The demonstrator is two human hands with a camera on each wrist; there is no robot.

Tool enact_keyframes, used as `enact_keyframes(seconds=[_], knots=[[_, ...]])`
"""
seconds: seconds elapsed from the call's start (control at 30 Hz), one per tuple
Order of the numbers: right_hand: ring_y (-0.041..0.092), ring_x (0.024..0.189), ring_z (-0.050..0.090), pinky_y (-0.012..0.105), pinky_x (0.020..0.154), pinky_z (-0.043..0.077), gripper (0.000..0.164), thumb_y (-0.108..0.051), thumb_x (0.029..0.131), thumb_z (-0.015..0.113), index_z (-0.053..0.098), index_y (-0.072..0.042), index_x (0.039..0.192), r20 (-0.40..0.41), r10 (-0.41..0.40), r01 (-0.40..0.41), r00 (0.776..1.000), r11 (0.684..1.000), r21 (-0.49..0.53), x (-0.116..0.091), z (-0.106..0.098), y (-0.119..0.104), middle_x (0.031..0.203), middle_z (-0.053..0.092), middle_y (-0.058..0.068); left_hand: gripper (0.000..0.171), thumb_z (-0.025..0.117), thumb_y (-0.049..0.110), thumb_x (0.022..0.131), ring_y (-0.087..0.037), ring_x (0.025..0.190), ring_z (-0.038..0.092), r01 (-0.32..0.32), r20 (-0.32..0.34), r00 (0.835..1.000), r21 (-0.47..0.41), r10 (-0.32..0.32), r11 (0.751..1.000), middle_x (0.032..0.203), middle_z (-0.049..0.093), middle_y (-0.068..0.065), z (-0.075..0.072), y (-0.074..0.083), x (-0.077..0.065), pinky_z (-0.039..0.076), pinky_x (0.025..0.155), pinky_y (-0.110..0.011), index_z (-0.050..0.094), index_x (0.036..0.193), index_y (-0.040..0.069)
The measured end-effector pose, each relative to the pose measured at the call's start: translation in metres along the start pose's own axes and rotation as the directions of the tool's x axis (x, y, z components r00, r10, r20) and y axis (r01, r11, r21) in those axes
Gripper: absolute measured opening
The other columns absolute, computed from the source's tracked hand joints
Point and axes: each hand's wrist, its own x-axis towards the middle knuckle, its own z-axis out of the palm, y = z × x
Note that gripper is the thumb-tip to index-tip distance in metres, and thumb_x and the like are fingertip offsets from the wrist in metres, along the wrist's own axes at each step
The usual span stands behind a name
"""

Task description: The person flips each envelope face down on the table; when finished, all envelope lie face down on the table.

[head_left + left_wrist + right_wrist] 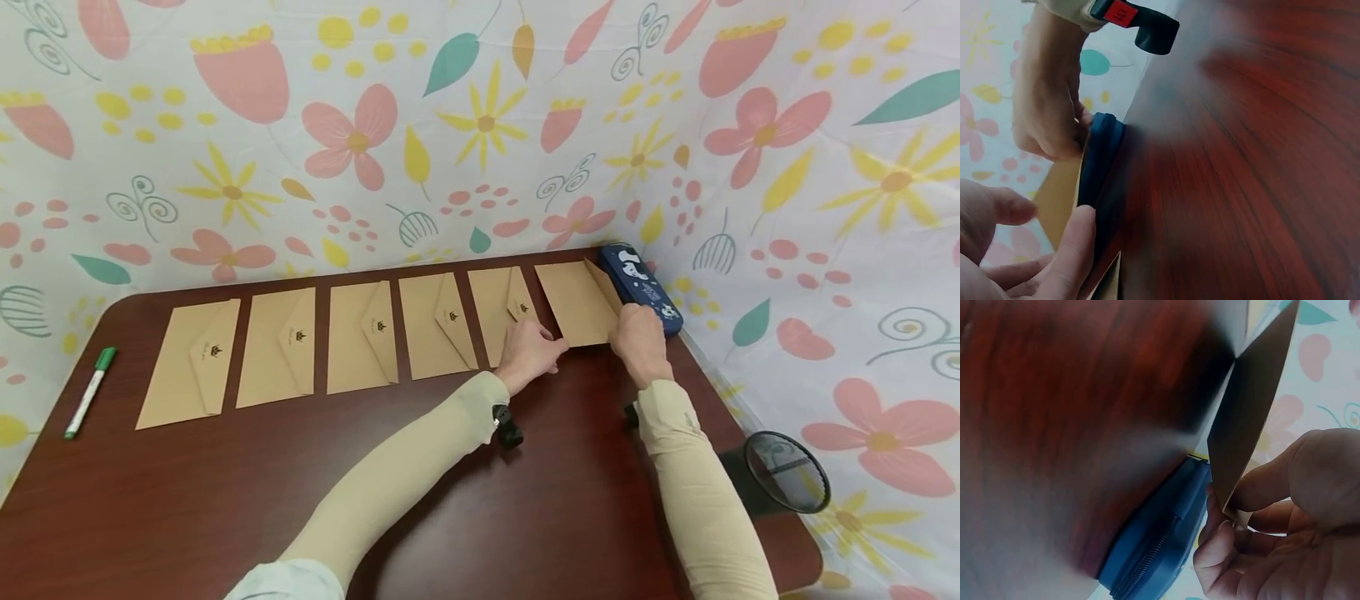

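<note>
On the dark table, at the right end of a row of brown envelopes, lies an envelope point(576, 307) with its flap point(604, 288) raised. My right hand point(641, 340) pinches this envelope near its right front corner; thumb and fingers meet on the paper point(1247, 406) in the right wrist view. At the left front corner is my left hand point(528, 352). Its thumb and index finger point(1072, 250) stand apart in the left wrist view, with the index fingertip against the envelope's edge. A blue zipped pencil case point(642, 287) lies just beyond the right hand.
Several envelopes with crown prints, such as the leftmost one point(191, 362), lie leftward in the row. A green-capped marker point(91, 393) is at the far left. A black mesh cup point(780, 475) stands beside my right forearm. Patterned cloth point(480, 125) hangs behind the table.
</note>
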Motion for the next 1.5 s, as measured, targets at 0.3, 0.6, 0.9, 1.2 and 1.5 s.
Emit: enact_keyframes(seconds=[0.3,0.6,0.9,1.2,1.5], knots=[[0.049,0.085,0.067,0.063,0.079,0.055,0.017,0.000,0.086,0.052,0.061,0.002,0.072,0.099,0.084,-0.093,0.991,0.992,0.088,-0.042,-0.071,-0.058,0.091,0.069,0.033,0.027,0.070,0.023,0.105,-0.023,0.070,0.082,0.076,-0.024,0.996,-0.341,-0.089,0.937,0.093,0.082,-0.019,-0.009,0.036,-0.030,0.067,0.071,-0.030,0.082,0.103,-0.002],[0.040,0.084,0.055,0.053,0.078,0.049,0.014,-0.003,0.089,0.049,0.058,0.001,0.078,0.081,0.132,-0.142,0.988,0.979,0.143,-0.055,-0.090,-0.062,0.087,0.060,0.024,0.016,0.076,0.012,0.101,-0.012,0.054,0.069,0.147,0.054,0.989,-0.514,-0.139,0.845,0.096,0.080,-0.028,-0.007,0.036,-0.023,0.063,0.060,-0.024,0.078,0.104,-0.003],[0.050,0.102,0.062,0.062,0.092,0.052,0.026,-0.003,0.091,0.049,0.067,0.013,0.102,0.091,0.131,-0.144,0.987,0.977,0.155,-0.057,-0.093,-0.066,0.114,0.066,0.041,0.025,0.081,0.011,0.097,-0.013,0.064,0.077,0.125,0.076,0.992,-0.608,-0.100,0.784,0.095,0.080,-0.008,-0.008,0.029,-0.017,0.068,0.079,-0.038,0.070,0.119,0.006],[0.052,0.097,0.064,0.062,0.088,0.051,0.034,-0.007,0.105,0.043,0.070,0.008,0.093,-0.021,0.060,-0.054,0.998,0.975,0.215,-0.063,-0.092,-0.068,0.099,0.071,0.034,0.038,0.081,0.012,0.096,-0.023,0.079,0.085,0.127,0.075,0.992,-0.612,-0.103,0.781,0.098,0.075,-0.003,-0.012,0.029,-0.014,0.062,0.095,-0.054,0.064,0.130,0.016],[0.050,0.113,0.063,0.061,0.100,0.049,0.050,-0.028,0.117,0.037,0.075,0.005,0.113,-0.024,0.060,-0.048,0.998,0.938,0.344,-0.063,-0.086,-0.060,0.117,0.072,0.033,0.041,0.076,-0.002,0.096,-0.015,0.061,0.075,0.103,0.052,0.994,-0.692,-0.093,0.714,0.095,0.067,-0.005,-0.013,0.027,-0.013,0.062,0.099,-0.061,0.061,0.133,0.010]])
